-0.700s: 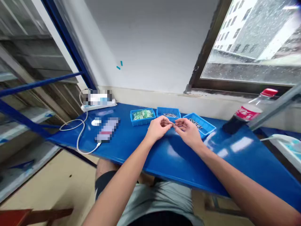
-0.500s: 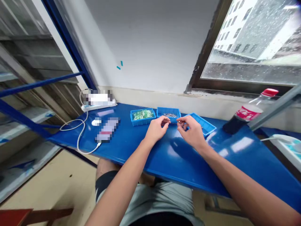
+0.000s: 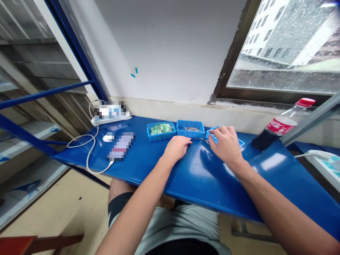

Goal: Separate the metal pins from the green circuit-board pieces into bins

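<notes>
Fingers [image 3: 186, 141] of the left hand [image 3: 176, 148] curl loosely, knuckles up, resting on the blue desk [image 3: 202, 177] just before the middle tray [image 3: 190, 128]; whether they hold anything, I cannot tell. Beside it the right hand [image 3: 225, 145] lies over the near corner of the right tray [image 3: 240, 142], its fingers bent down to the rim, and any catch there is hidden. Between the hands a thin metal piece [image 3: 199, 139] lies on the desk. Farther back, the left tray [image 3: 160, 130] holds green parts, the middle one small metal pins. Toward the desk's right edge a cola bottle [image 3: 278, 127] leans; a white cable [image 3: 87, 148] loops at the left edge.
</notes>
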The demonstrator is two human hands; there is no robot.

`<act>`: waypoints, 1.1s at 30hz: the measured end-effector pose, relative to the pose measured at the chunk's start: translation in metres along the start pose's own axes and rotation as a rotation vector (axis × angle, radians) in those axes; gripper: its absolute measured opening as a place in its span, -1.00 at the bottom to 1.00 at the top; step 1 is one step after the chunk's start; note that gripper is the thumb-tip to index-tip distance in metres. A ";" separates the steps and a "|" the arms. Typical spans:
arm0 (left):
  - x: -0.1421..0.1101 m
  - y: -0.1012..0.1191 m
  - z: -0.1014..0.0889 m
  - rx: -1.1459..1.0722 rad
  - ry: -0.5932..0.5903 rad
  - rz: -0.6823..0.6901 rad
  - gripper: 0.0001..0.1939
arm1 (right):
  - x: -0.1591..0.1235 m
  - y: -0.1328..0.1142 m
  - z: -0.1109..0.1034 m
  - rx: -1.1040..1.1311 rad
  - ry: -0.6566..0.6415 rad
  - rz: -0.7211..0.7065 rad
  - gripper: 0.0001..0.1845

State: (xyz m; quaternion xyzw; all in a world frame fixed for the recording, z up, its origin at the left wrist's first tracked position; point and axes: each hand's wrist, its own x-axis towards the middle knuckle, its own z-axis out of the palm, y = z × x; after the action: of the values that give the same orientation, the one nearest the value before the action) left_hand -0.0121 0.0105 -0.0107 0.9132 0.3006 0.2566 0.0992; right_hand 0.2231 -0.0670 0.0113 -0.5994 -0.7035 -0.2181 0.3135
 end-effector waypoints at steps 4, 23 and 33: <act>0.000 -0.002 0.000 -0.017 -0.009 0.000 -0.68 | -0.001 -0.020 0.003 0.153 -0.052 -0.077 -0.77; 0.002 0.026 -0.011 -0.484 0.241 -0.023 -0.78 | -0.008 -0.035 0.027 1.098 -0.323 0.570 -0.67; 0.003 0.023 -0.004 -0.614 0.236 -0.096 -0.60 | -0.008 -0.030 0.031 1.229 -0.294 0.674 -0.57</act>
State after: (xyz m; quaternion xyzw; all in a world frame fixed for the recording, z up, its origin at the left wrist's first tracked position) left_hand -0.0009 -0.0059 0.0014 0.7896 0.2612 0.4342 0.3461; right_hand 0.1890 -0.0572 -0.0142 -0.5224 -0.5106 0.4094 0.5466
